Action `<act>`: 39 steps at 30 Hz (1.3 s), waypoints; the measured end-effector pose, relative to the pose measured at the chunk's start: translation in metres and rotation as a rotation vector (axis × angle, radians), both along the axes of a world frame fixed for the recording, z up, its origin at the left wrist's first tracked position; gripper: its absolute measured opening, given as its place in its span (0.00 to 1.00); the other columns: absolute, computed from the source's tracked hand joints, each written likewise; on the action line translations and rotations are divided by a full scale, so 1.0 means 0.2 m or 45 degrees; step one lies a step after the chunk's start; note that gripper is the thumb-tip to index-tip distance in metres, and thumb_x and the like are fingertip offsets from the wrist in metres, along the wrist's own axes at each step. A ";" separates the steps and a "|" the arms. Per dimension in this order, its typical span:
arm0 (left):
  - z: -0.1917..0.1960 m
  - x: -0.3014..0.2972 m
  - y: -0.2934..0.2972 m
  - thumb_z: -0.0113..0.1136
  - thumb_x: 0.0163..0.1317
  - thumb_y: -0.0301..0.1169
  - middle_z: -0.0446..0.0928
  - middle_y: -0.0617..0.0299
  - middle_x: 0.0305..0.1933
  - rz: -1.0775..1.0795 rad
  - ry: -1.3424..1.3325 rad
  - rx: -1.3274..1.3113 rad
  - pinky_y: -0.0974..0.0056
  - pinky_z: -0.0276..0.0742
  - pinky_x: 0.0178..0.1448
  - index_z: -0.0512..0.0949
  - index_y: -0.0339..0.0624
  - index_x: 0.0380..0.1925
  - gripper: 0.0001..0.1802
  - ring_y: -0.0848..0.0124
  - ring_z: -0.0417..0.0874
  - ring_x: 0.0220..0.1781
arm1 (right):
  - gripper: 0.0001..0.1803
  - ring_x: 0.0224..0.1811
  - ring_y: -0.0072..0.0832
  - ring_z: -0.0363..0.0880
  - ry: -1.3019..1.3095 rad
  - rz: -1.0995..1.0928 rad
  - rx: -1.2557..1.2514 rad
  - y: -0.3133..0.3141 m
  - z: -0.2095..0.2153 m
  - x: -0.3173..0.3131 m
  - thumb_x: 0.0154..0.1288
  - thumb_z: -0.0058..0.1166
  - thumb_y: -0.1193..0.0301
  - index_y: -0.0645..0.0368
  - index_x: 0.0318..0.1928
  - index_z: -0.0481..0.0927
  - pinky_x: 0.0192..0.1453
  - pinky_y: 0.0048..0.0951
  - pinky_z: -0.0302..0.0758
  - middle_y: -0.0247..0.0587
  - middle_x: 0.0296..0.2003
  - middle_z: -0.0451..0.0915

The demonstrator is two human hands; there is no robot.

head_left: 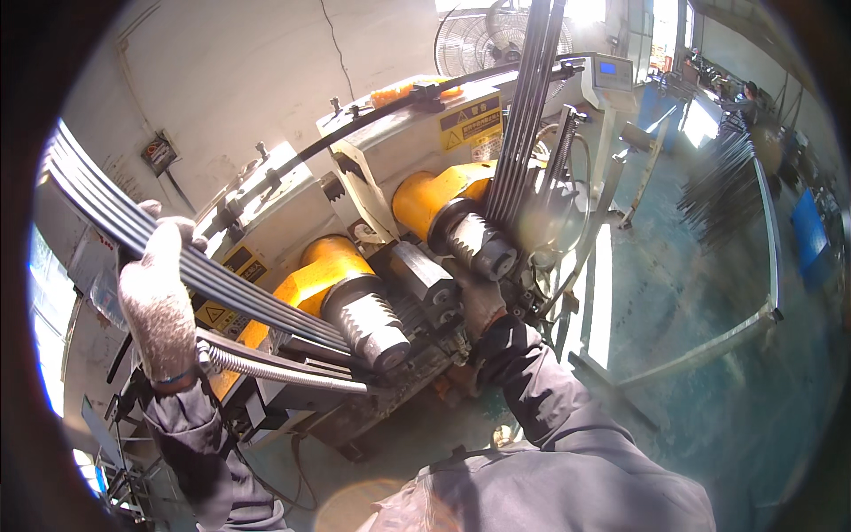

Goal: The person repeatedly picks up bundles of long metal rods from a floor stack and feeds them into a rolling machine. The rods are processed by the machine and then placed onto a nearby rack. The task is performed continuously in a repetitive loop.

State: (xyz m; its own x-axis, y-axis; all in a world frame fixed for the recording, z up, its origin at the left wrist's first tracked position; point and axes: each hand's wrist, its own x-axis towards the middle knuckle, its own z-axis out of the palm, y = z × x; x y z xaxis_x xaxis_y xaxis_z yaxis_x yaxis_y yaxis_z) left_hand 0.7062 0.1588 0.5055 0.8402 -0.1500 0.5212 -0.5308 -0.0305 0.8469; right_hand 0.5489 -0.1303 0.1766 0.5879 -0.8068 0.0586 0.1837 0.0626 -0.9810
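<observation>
My left hand, in a pale work glove, is closed around a row of thin grey metal rods. They slope down from the upper left to the left ridged metal roller of a bending machine. My right hand, also gloved, reaches in at the machine's middle, beside a dark metal block and below the right ridged roller. Its fingers are mostly hidden there. A second row of rods rises steeply from behind the right roller. Yellow curved arms sit behind both rollers.
A flexible metal conduit runs below the left rods. Behind the machine stand a large fan and a control box with a small screen. On the right, a pile of thin rods lies by a metal frame. A person is far off.
</observation>
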 end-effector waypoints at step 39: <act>0.02 0.07 -0.25 0.54 0.86 0.34 0.86 0.58 0.39 -0.226 -0.703 0.734 0.64 0.83 0.49 0.85 0.34 0.47 0.15 0.71 0.89 0.40 | 0.18 0.57 0.41 0.87 0.046 -0.106 -0.365 -0.02 -0.07 0.04 0.84 0.52 0.70 0.52 0.66 0.87 0.60 0.41 0.82 0.49 0.55 0.87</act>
